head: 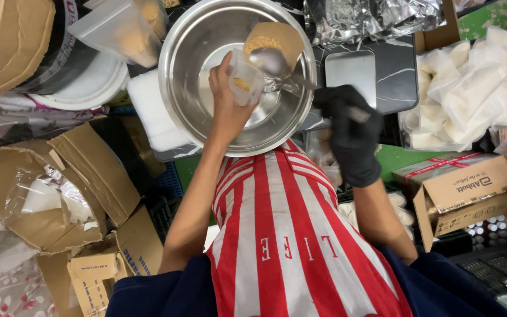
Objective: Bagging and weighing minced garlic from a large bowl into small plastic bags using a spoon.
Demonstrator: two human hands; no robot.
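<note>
Over the steel bowl [206,76], my bare left hand [225,100] gripped a small clear pouch [245,76] mouth-up with fingers closed around it, while my gloved right hand [347,126] clasped a metal spoon [271,61], so stray brown granules fell into the bowl.

Around my grip I see torn cardboard boxes [60,182], a dark marble-patterned counter [397,64] and green floor [488,17].
</note>
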